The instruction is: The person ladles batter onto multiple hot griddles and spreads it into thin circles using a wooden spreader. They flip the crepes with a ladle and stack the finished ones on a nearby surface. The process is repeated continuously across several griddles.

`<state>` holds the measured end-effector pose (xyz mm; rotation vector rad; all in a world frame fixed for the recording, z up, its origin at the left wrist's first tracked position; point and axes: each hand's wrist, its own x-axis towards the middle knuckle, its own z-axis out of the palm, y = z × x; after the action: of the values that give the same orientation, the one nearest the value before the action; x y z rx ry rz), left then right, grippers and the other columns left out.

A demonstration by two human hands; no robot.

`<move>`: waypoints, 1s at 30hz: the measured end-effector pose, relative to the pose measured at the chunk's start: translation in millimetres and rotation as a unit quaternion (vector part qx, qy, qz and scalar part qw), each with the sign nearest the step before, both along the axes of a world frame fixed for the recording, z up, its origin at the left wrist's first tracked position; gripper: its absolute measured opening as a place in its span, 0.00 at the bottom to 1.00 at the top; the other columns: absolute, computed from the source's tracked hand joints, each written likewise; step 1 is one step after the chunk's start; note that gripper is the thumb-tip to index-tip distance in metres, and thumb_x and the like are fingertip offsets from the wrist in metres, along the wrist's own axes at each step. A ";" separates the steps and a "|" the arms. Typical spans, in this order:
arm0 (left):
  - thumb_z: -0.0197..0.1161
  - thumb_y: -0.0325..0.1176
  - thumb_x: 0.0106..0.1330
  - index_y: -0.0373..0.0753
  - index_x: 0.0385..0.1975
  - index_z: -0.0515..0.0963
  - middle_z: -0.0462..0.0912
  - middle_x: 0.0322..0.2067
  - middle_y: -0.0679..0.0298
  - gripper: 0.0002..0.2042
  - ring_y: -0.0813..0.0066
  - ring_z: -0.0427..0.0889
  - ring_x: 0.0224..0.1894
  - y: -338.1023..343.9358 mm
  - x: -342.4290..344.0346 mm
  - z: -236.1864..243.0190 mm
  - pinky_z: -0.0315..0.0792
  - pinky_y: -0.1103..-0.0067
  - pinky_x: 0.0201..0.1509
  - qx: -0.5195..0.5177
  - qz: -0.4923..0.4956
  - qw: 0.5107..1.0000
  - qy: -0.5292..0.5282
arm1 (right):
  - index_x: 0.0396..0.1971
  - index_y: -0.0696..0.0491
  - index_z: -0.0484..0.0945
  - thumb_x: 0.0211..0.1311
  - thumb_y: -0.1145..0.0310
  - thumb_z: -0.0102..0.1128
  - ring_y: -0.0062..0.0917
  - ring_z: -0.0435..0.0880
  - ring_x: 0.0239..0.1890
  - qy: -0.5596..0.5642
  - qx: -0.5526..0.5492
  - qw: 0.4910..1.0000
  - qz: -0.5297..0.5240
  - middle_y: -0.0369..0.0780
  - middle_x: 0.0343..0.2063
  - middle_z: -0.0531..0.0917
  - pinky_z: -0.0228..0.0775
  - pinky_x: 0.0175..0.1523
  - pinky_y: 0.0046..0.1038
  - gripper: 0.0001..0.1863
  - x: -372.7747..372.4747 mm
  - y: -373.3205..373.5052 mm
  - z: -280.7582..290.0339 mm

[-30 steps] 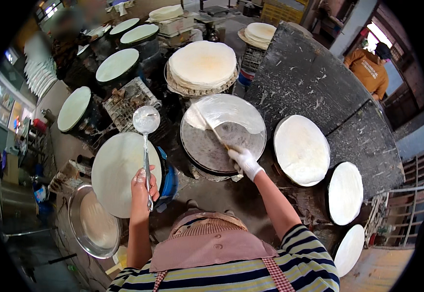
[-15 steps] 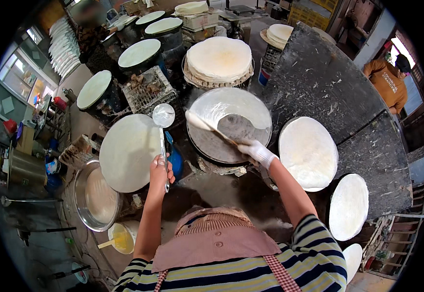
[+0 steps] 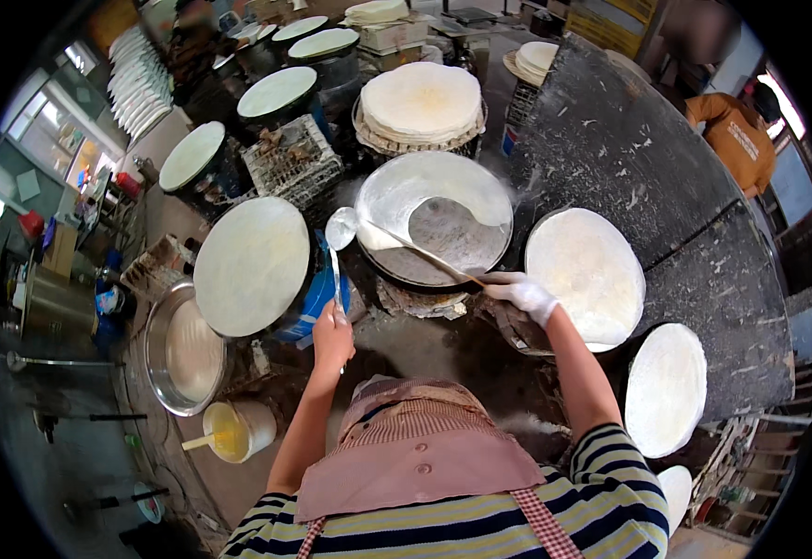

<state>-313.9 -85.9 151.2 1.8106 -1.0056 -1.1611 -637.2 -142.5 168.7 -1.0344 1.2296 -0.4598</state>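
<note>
My left hand [image 3: 332, 328] grips the handle of a metal ladle [image 3: 341, 229], whose bowl hovers at the left rim of a round griddle [image 3: 436, 216]. My right hand [image 3: 522, 293], in a white glove, holds a long spreader stick [image 3: 415, 252] that reaches across the griddle. White batter covers the griddle's upper and left parts in a crescent; the lower middle is grey and bare. A round pan coated in white batter [image 3: 252, 265] sits to the left, beside my left hand.
A stack of thin round sheets [image 3: 422, 101] sits behind the griddle. More batter-coated pans lie at right [image 3: 585, 272] and lower right [image 3: 666, 387]. A steel basin [image 3: 180, 350] and a cup of yellow liquid [image 3: 231, 431] stand at left. A person in orange [image 3: 736, 137] stands far right.
The ladle has moved from over the left pan to the griddle's left rim. The spreader has swept around, leaving a white crescent of batter on the griddle. My head has tilted.
</note>
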 end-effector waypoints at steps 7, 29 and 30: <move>0.40 0.33 0.68 0.40 0.54 0.63 0.63 0.15 0.69 0.16 0.83 0.59 0.10 26.9 -18.6 15.8 0.57 0.82 0.11 0.022 0.026 0.997 0.064 | 0.51 0.52 0.69 0.55 0.62 0.51 0.14 0.63 0.10 0.000 -0.059 0.994 -0.089 0.31 0.15 0.68 0.51 0.13 0.18 0.23 45.6 -65.9 -19.1; 0.45 0.33 0.65 0.37 0.49 0.66 0.74 0.19 0.54 0.15 0.62 0.73 0.17 28.2 -10.1 -9.6 0.67 0.71 0.21 -0.150 -0.222 0.960 -0.086 | 0.37 0.54 0.67 0.54 0.70 0.55 0.15 0.65 0.10 -0.300 0.027 0.906 -0.296 0.33 0.15 0.70 0.54 0.12 0.18 0.12 73.1 99.8 -25.9; 0.44 0.33 0.66 0.38 0.50 0.66 0.72 0.17 0.58 0.14 0.68 0.70 0.14 25.0 -11.1 1.2 0.65 0.74 0.17 -0.079 -0.208 0.974 0.040 | 0.38 0.53 0.66 0.55 0.70 0.54 0.16 0.65 0.11 -0.319 0.021 0.899 -0.298 0.33 0.15 0.69 0.54 0.13 0.18 0.12 107.1 86.9 -36.8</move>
<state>-325.0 -60.9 152.3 1.4537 -1.4314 -1.3438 -530.1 -55.6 131.9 -0.3777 0.9216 -1.1434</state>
